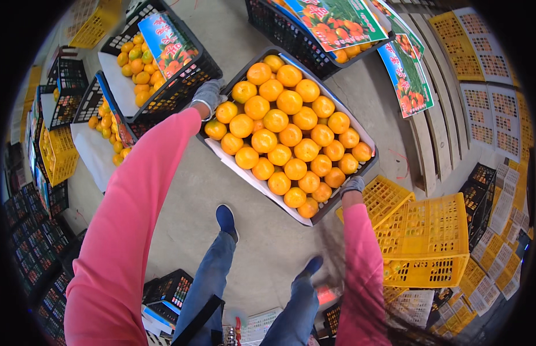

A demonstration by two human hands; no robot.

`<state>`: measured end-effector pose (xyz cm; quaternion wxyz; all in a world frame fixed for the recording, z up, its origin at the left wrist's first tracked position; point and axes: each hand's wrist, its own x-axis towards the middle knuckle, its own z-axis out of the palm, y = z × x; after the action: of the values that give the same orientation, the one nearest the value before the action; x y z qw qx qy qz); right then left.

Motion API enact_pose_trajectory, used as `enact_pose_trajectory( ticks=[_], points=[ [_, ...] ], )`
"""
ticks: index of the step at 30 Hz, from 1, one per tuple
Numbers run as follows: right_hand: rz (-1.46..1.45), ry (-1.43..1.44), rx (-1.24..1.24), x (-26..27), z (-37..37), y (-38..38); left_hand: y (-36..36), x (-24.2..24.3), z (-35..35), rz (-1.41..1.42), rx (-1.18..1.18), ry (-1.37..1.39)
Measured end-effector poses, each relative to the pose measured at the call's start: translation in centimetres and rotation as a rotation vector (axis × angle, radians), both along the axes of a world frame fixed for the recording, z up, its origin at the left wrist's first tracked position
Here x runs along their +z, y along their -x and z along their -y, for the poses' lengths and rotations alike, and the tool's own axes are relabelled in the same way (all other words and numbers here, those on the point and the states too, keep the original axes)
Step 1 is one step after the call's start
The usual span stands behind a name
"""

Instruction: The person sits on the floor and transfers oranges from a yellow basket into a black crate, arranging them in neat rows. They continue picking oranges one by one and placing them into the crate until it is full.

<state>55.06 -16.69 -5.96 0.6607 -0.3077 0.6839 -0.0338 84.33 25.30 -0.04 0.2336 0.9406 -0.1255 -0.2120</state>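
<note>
A black plastic crate (370, 166), lined with white paper, is heaped with orange mandarins (289, 135), a few of them with green patches. My left hand (209, 96), in a grey knit glove, grips its left end near a corner. At the opposite end, low on the right, my right hand (352, 185) holds the rim in a matching glove. The fingers of both hands are partly hidden by the crate's edge. Below the crate is concrete floor (181, 225); how high the crate hangs is hard to judge.
Black crates of mandarins (198, 65) stand at upper left. Another black crate (285, 39) with printed cardboard sheets (337, 21) on top is ahead. A wooden pallet (432, 142) lies at right. Yellow plastic crates (423, 233) stand beside my right arm, with stacked crates farther out.
</note>
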Motion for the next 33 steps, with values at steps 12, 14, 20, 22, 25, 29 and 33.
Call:
enact_pose_trajectory(
  ticks=[12, 14, 20, 22, 25, 29, 33],
  points=[
    [0.048, 0.096, 0.307, 8.5, 0.1, 3.9, 16.5, 5.8, 5.5, 0.134, -0.144, -0.230],
    [0.080, 0.486, 0.657, 12.5, -0.7, 4.1, 19.6, 5.4, 7.7, 0.202, -0.242, -0.321],
    [0.572, 0.362, 1.489, 15.3, -8.0, -1.8, 22.0, 4.9, 8.4, 0.056, 0.151, -0.269],
    [0.592, 0.503, 1.730, 14.1, -11.4, -6.2, 21.5, 5.0, 7.8, 0.021, 0.168, -0.299],
    [0.479, 0.688, 2.129, 12.2, -15.6, -11.4, 20.9, 4.4, 7.2, -0.037, 0.175, -0.229],
    [0.381, 0.790, 2.325, 10.0, -18.2, -14.1, 20.7, 3.2, 5.7, -0.150, 0.150, -0.192],
    [0.279, 0.687, 2.431, 8.2, -18.1, -13.6, 20.9, 2.3, 4.1, -0.085, 0.061, -0.033]
  ],
)
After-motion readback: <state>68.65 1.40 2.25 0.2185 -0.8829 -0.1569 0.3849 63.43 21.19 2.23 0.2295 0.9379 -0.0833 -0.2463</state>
